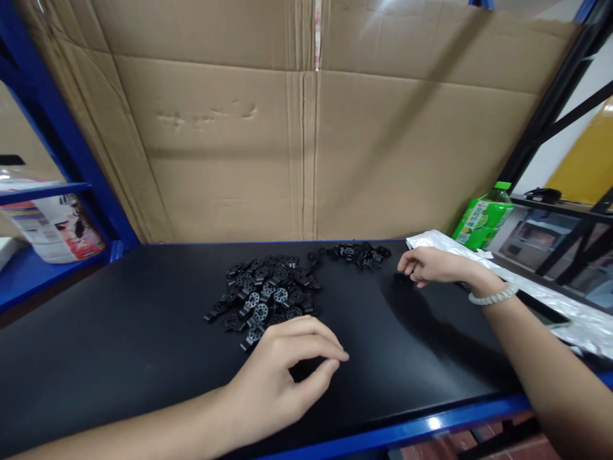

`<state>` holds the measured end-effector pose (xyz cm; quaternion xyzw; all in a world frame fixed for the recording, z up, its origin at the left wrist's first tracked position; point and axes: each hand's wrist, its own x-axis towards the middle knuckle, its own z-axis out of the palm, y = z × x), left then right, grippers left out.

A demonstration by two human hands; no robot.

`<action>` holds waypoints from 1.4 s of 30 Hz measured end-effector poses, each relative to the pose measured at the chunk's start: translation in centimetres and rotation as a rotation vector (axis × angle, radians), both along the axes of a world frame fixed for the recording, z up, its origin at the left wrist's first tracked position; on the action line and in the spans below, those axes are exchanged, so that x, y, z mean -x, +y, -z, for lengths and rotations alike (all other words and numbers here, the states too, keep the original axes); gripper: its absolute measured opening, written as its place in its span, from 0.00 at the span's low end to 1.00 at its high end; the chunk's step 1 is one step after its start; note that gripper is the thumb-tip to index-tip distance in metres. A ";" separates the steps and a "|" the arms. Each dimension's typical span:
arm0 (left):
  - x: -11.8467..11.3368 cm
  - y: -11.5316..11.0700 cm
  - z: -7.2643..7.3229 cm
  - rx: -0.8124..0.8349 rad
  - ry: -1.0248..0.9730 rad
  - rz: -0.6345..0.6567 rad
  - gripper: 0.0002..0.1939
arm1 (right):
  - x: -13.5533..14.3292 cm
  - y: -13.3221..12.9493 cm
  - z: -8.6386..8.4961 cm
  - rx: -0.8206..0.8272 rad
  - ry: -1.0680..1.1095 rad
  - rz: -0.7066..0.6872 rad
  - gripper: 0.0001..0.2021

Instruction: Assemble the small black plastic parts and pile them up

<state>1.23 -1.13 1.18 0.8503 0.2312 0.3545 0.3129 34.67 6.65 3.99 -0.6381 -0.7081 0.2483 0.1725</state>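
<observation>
At the right of the black tabletop [119, 332], curls right hand [424, 263] over a small dark piece [398, 278], hold unclear.
Pinches left hand [272, 370] narrow, seemingly empty, near the larger pile of black parts [261, 292]; could scatter edge parts by brushing low.

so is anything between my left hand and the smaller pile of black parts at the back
Nothing visible: only bare tabletop lies between your left hand and the smaller pile. The larger pile sits to the left of that path.
</observation>
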 end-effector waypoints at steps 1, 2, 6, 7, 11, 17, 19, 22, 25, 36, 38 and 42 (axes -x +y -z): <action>0.0 0.0 0.0 0.024 0.005 -0.010 0.10 | 0.7 -0.2 -0.1 0.014 0.047 -0.035 0.05; -0.1 0.1 0.0 0.053 0.008 -0.032 0.10 | 1.7 -0.5 -0.1 0.020 0.104 -0.082 0.06; -0.3 0.5 0.2 0.362 -0.070 -0.197 0.09 | 6.7 -2.0 0.9 -0.044 0.342 -0.297 0.09; -0.3 0.6 0.3 0.471 -0.113 -0.232 0.10 | 8.0 -2.4 1.3 -0.106 0.384 -0.326 0.09; -0.4 0.9 0.2 0.708 -0.230 -0.292 0.15 | 11.9 -4.5 2.5 -0.447 0.375 -0.484 0.05; -0.4 1.0 0.1 0.837 -0.244 -0.254 0.20 | 13.4 -6.4 3.0 -0.522 0.505 -0.645 0.07; -0.5 1.1 0.2 0.831 -0.272 -0.213 0.18 | 13.5 -6.5 3.1 -0.437 0.627 -0.623 0.05; -0.5 1.2 0.4 0.787 -0.318 -0.205 0.16 | 13.8 -6.4 3.4 -0.299 0.860 -0.559 0.07; -0.7 1.2 0.3 0.764 -0.345 -0.228 0.14 | 14.0 -6.2 3.6 -0.265 0.958 -0.510 0.10; -0.7 0.9 0.4 0.649 -0.356 -0.286 0.15 | 14.2 -6.1 3.6 -0.036 0.878 -0.340 0.10; -0.7 0.8 0.4 0.659 -0.331 -0.284 0.13 | 14.3 -6.1 3.6 -0.058 0.852 -0.316 0.10; -0.4 0.8 0.3 0.680 -0.306 -0.263 0.09 | 14.1 -6.4 3.5 -0.072 0.806 -0.342 0.08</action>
